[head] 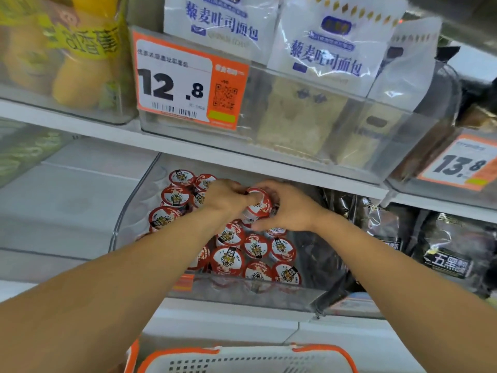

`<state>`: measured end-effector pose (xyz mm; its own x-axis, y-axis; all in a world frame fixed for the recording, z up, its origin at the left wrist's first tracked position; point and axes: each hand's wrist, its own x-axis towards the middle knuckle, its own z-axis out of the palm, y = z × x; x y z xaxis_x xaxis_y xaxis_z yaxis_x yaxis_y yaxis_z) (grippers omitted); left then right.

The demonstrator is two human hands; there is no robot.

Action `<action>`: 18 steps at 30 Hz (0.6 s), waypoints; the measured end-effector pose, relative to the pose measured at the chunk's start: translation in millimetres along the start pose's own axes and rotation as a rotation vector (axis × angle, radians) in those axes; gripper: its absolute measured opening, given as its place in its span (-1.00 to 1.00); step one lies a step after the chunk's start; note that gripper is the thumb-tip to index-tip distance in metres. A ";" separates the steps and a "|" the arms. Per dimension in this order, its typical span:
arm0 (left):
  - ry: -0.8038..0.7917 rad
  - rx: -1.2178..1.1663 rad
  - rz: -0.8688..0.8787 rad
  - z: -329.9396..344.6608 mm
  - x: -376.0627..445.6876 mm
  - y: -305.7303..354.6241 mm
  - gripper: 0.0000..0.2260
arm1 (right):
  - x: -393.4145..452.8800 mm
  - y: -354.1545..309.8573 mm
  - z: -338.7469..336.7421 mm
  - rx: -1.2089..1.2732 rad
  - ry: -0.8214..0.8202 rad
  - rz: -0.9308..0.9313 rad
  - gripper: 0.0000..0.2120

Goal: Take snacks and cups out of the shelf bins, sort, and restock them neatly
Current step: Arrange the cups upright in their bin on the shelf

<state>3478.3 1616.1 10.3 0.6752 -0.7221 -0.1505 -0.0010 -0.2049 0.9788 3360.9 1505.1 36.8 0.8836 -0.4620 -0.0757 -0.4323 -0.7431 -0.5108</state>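
Shelves: white store shelf boards (204, 153), one above the clear bin (134, 208) and one under it.
Clear bin: middle shelf, filled with red-and-white tiger-print cups (228, 261) lying lid-up in rows.
Above the bin: another clear bin holding white bread bags (320, 44), with an orange price tag (188, 82) reading 12.8.
Right of the bin: dark snack packets (446, 254).
Below the bin: orange-rimmed white basket (242, 359) at the lower edge.
Held cup (258, 203): tilted, just over the cups in the bin.
Left hand (226, 197): fingers curled around the held cup.
Right hand (287, 208): fingers curled around the same cup from the other side.
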 end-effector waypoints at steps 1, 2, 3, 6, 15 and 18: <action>-0.014 -0.022 -0.014 2.8 0.7 1.6 -0.83 | -0.6 -2.0 0.7 0.111 0.014 -0.017 -0.44; -0.030 -0.016 -0.011 4.9 1.6 2.0 -0.84 | 0.0 -2.5 1.6 0.175 0.039 -0.014 -0.52; -0.046 0.049 0.030 4.9 1.7 2.5 -0.80 | 1.6 -2.3 2.4 0.198 0.062 -0.007 -0.57; -0.081 0.571 0.279 -7.2 -0.4 0.7 -0.64 | 11.0 4.8 7.1 0.092 0.092 0.029 -0.64; -0.455 1.309 0.178 -32.5 -3.1 -38.8 -0.36 | 21.8 23.3 22.5 -0.316 0.037 0.082 -0.42; -0.453 1.328 0.183 -33.4 -5.7 -43.7 -0.38 | 23.7 27.1 24.8 -0.277 0.049 0.097 -0.53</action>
<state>3499.1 1651.3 -27.0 0.2985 -0.9003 -0.3168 -0.9160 -0.3635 0.1697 3374.5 1486.1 0.0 0.8291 -0.5551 -0.0674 -0.5527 -0.7952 -0.2493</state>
